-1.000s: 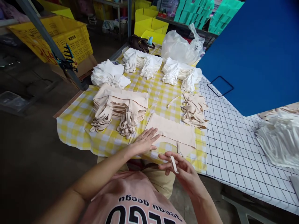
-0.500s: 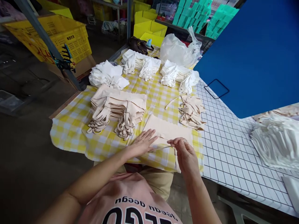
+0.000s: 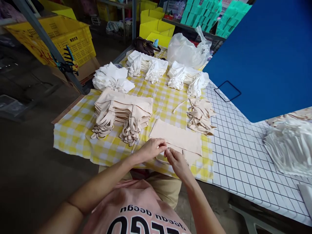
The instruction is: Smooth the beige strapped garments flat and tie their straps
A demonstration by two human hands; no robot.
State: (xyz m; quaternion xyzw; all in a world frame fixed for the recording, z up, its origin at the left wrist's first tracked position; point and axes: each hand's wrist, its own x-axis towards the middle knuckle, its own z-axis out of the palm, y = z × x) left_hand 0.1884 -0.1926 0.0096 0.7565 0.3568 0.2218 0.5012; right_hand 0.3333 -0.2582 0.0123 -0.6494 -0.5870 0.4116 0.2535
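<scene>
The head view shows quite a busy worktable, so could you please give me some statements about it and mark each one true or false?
1. The left hand and the right hand are close together at the flat beige garment. True.
2. The flat beige garment lies on the black-lined white cloth. False: it lies on the yellow checked cloth.
3. The neat beige stack is left of the flat beige garment. True.
4. The crumpled beige heap is left of the neat beige stack. False: it is to the right.
</scene>
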